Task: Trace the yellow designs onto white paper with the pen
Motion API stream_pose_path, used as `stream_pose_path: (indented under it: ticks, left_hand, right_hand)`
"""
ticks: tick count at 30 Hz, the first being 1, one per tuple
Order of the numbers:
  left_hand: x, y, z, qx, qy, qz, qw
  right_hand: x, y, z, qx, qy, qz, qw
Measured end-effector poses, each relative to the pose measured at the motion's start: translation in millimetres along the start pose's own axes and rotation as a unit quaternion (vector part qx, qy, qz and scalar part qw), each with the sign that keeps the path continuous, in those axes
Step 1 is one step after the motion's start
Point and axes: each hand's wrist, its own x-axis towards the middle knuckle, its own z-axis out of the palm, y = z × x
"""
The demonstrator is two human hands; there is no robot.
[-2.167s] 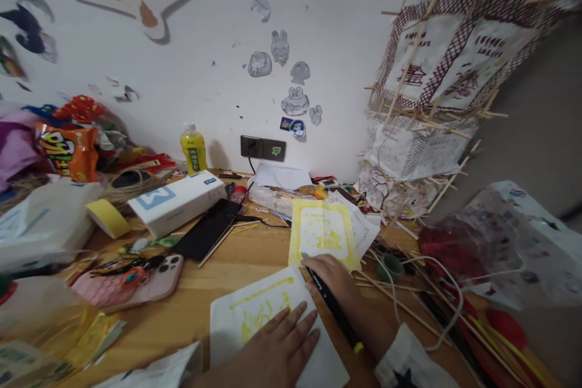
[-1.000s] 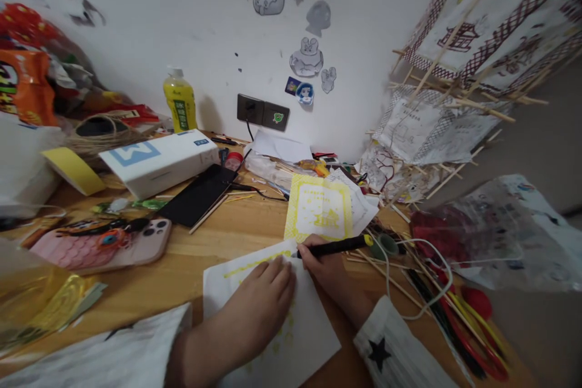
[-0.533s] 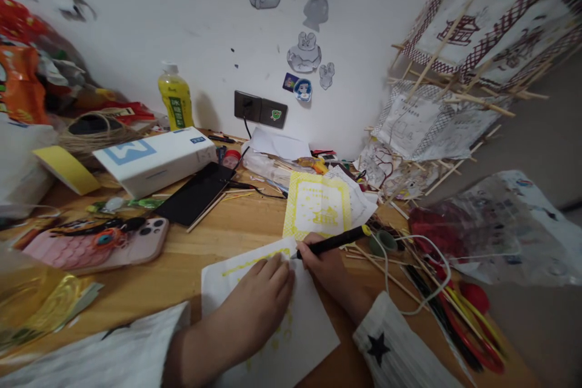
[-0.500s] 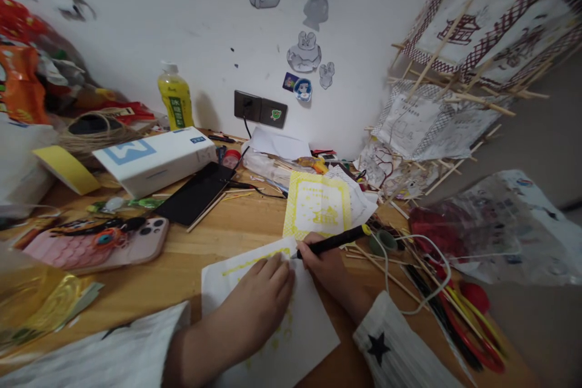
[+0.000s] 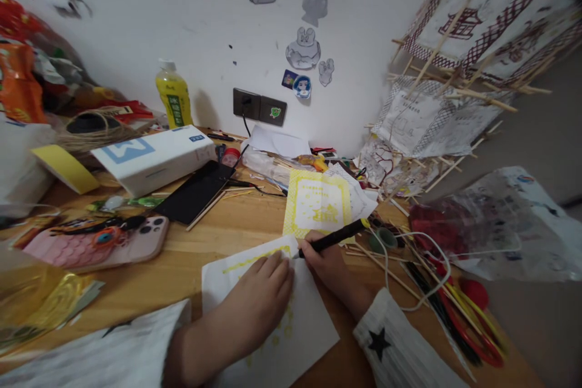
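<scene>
Paper (image 5: 309, 327) bears yellow strokes (image 5: 250, 260), a box (image 5: 159, 160) an M-like logo (image 5: 128, 150)

my right sleeve (image 5: 409, 351) is whitish, ribbed, with a black star (image 5: 378, 344); well left of that star, my left sleeve (image 5: 113, 351) shows a dark marking; my fingers (image 5: 273, 279) are bare.

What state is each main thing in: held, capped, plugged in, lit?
Right grip: closed around the marker
Marker: tilted, yellow end up
Left grip: resting on the paper
Paper: partly marked in yellow
Bottle: upright, capped
White box: closed where visible
Pink phone: camera side up
Black flat device: unlit
Left wall socket: plug inserted
</scene>
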Motion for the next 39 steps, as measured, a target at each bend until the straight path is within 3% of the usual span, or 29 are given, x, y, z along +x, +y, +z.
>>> stream_pose_path:
  ticks: [11,20,26,33,39]
  left_hand:
    - [0,-1,3,0.014,0.006,0.006,1.0]
    - [0,-3,1,0.051,0.003,-0.026,0.998]
    - [2,-5,3,0.043,0.03,-0.03,0.998]
    - [0,-4,4,0.067,0.037,-0.021,0.997]
    - [0,-4,1,0.054,0.033,-0.027,0.998]
  right_hand:
    - [0,-2,-3,-0.003,-0.014,0.021,1.0]
    - [-2,-5,-5,0.036,0.015,0.052,0.998]
    - [-2,-8,-5,0.018,-0.032,0.012,0.999]
    - [-1,7,-2,0.014,-0.024,-0.039,0.999]
    - [-2,6,-3,0.02,-0.037,-0.032,0.999]
